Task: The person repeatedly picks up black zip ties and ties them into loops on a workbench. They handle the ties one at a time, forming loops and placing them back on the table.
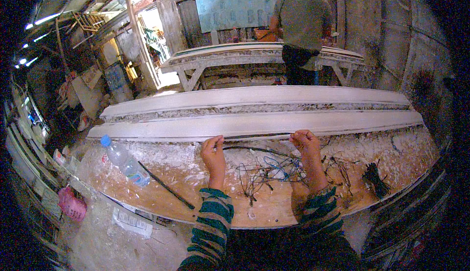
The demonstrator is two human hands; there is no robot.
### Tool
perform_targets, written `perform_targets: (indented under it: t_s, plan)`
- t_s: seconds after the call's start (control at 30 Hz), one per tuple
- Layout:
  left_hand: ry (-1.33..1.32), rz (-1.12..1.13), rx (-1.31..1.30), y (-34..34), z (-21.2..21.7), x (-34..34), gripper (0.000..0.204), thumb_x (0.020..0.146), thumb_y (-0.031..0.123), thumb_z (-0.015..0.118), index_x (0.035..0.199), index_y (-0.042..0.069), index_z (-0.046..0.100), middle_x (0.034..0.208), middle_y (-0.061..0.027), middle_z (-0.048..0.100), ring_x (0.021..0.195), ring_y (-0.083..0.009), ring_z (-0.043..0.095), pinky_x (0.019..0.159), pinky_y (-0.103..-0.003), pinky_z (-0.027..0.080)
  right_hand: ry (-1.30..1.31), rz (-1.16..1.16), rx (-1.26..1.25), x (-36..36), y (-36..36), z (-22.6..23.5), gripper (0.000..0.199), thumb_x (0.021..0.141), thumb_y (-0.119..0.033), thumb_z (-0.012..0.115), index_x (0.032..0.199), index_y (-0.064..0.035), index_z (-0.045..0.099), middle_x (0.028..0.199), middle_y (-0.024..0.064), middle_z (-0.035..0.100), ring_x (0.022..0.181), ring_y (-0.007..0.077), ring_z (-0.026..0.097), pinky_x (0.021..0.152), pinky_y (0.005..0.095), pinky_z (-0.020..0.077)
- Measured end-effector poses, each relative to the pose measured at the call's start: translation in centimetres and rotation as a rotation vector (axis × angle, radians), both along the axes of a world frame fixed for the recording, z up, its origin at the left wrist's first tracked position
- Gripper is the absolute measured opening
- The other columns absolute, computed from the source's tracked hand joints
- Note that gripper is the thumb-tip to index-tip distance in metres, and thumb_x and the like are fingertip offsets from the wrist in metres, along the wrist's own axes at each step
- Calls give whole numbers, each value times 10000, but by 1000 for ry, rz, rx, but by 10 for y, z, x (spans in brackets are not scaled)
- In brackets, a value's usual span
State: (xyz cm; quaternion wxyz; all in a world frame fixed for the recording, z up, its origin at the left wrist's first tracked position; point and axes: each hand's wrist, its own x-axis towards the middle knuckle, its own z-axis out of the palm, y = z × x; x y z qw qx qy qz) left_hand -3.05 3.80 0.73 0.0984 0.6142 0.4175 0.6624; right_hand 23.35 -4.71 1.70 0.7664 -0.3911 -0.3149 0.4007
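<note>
we hold a thin dark rod (257,136) along the near edge of the long white moulding (254,124), at the far side of the bench (186,200). our left hand (214,151) pinches its left end, our right hand (304,141) is fisted on the right end. loose wires (271,170) lie between our wrists; a bottle (125,161) lies well left.

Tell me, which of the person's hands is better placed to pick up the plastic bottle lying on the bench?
Probably the left hand. The plastic bottle lies toward the person's left end of the bench, on that hand's side. The right hand is farther off and would have to cross over.
</note>
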Motion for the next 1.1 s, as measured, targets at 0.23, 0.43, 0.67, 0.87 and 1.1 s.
perform_targets:
  t_s: [0.23,0.43,0.67,0.87,1.1]
  plan:
    - [97,42,-9,1,-3,-1,86,747,58,600,819,29,637,801,-115,613,774,-249,571,717,-325,440,-49,-10,24,-2,0,3,46,774,-51,606,795,-34,570,777,68,600,739,174,595,725,291,495]
    - [97,76,-2,3,-6,-4,99,738,67,603,826,35,636,802,-114,613,781,-264,573,721,-348,437,-414,-166,-5,-3,1,1,125,752,-48,630,863,-9,590,776,74,620,723,148,601,700,253,477]
    - [96,233,-8,8,-4,-12,89,731,129,628,786,60,638,787,-84,606,757,-260,556,698,-355,415,-867,-226,-118,-9,-2,-3,220,726,-55,635,943,-19,633,804,88,655,711,147,617,651,260,480]
    - [54,251,5,5,-2,-17,100,730,170,636,779,83,642,824,-65,584,815,-246,517,767,-362,363,-1143,-305,-262,-13,-4,-3,154,743,-107,622,871,-25,644,779,76,655,652,153,611,631,280,479]
    - [104,222,-33,4,-1,-16,89,720,173,642,783,110,650,838,-46,577,832,-245,506,784,-363,348,-464,-14,-52,-8,-4,1,138,773,-143,605,806,-9,597,682,41,597,619,148,568,632,261,460]
